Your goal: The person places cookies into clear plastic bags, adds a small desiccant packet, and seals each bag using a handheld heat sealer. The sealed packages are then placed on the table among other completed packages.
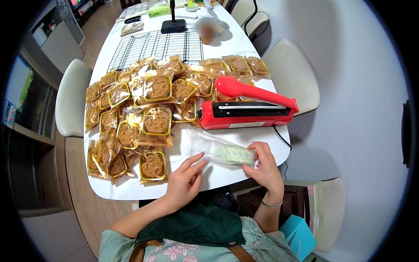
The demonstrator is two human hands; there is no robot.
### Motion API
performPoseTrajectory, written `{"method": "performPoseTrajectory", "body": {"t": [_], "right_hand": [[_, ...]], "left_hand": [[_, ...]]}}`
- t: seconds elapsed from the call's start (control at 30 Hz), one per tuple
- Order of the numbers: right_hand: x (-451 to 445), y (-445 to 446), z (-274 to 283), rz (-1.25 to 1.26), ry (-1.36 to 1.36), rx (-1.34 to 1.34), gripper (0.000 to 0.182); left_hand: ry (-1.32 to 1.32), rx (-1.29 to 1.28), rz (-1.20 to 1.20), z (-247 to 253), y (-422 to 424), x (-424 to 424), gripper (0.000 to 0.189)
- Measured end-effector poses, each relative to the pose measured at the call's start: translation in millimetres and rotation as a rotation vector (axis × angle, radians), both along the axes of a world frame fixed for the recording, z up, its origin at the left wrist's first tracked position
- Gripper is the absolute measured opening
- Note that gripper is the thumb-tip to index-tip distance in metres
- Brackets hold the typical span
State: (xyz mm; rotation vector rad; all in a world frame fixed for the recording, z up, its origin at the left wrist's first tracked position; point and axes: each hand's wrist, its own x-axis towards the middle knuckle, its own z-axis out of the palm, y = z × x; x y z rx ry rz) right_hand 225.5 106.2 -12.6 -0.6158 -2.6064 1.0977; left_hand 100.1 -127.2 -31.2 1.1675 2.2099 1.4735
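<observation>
My right hand point(264, 167) grips the right end of a clear plastic bag point(200, 141) that lies on the white table point(114, 191). Pale green printed sachets point(238, 155) show through the film at that end. My left hand point(185, 183) holds nothing; its fingers are apart, with the fingertips close to the bag's lower left edge, and contact there is unclear. Just beyond the bag sits a red impulse heat sealer point(211, 120) with its arm raised. Left of my left hand lies a patterned mooncake point(153, 166) in a gold-rimmed tray inside a clear wrapper.
Many more wrapped mooncakes point(157, 88) cover the table's left and middle, some stacked. Behind them are a black wire rack point(157, 44), a black stand base point(173, 26) and a green tissue box point(159, 10). The sealer's cord point(282, 137) hangs over the right edge.
</observation>
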Motion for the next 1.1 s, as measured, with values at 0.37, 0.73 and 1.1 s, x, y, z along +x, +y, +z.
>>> {"method": "performPoseTrajectory", "body": {"t": [0.37, 0.73, 1.1], "right_hand": [[0.9, -3.1, -2.5, 0.057, -0.026, 0.015, 0.063], [2.9, 5.7, -3.8, 0.057, 0.001, 0.004, 0.053], [1.9, 6.9, 4.3, 0.02, 0.076, -0.001, 0.044]], "left_hand": [[0.667, -0.427, 0.015, -10.4, 33.9, -9.9, 0.034], [0.673, -0.444, -0.125, -15.1, 60.2, -12.8, 0.041], [0.475, -0.344, -0.114, -18.5, 50.5, -21.5, 0.031]]}}
